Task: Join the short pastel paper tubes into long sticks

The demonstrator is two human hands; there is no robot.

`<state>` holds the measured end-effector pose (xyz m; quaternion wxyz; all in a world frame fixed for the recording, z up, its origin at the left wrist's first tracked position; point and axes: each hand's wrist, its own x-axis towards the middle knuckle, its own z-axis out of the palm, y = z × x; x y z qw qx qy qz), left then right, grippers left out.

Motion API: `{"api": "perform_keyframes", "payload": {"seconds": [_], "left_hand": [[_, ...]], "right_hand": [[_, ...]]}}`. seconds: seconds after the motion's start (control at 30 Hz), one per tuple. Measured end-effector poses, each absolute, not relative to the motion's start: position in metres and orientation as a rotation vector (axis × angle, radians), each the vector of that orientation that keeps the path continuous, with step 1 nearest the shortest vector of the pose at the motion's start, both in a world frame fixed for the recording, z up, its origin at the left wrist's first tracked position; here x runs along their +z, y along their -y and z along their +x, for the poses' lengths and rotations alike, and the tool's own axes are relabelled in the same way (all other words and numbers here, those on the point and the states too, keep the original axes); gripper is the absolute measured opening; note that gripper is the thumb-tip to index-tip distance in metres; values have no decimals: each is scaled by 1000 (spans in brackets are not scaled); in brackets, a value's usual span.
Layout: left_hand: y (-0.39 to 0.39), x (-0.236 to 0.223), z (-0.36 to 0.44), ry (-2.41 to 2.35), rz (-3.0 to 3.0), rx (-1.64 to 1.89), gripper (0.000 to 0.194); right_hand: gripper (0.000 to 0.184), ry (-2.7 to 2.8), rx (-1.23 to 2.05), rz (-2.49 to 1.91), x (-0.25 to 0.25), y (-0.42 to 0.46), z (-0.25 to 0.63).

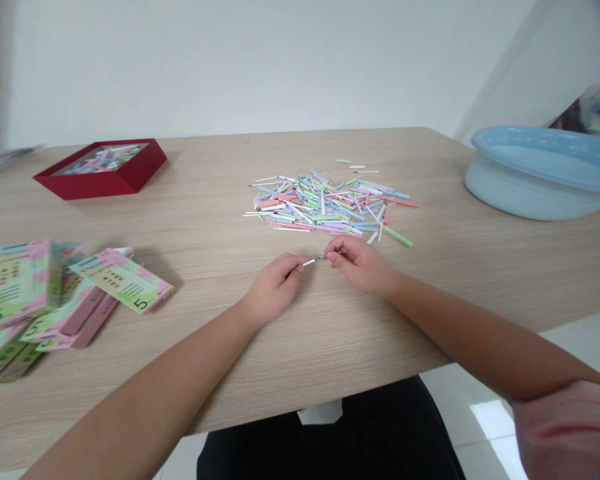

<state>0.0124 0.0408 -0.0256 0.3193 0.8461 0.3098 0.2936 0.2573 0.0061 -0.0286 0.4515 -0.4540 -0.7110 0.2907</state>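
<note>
A thin white pen refill (313, 261) with a dark, metallic-looking tip spans the short gap between my two hands, just above the table. My left hand (274, 285) is closed, pinching the refill's white end between thumb and fingers. At the tip end, my right hand (359, 265) is also closed in a pinch; whether its fingertips hide another small piece I cannot tell. Right behind the hands lies a loose pile of slim pen parts (325, 203) in white, green, pink, blue, lilac and coral, with several white refills among them.
Stacked green and pink boxes (23, 283) marked 5 lie at the left of the wooden table (220, 233). Farther back is a red box (143, 167) holding more coloured pieces. A light blue basin (535, 187) stands at the right. Below the front edge is a black seat (380, 433).
</note>
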Motion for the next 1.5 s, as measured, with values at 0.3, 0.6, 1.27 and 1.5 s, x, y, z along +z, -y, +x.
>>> {"api": "perform_keyframes", "payload": {"seconds": [0.3,0.6,1.27,1.5], "left_hand": [[-40,-25,13,-807,2239,753,27],[-39,-23,13,-810,2226,765,24],[-38,-24,11,-758,2159,693,38],[-40,-21,15,-845,2137,693,46]], "right_hand": [[9,1775,731,-1107,-32,-6,256],[9,1796,768,-1097,-31,-4,252],[16,2075,616,-855,-11,12,243],[26,1723,588,-966,-12,-9,261]]}}
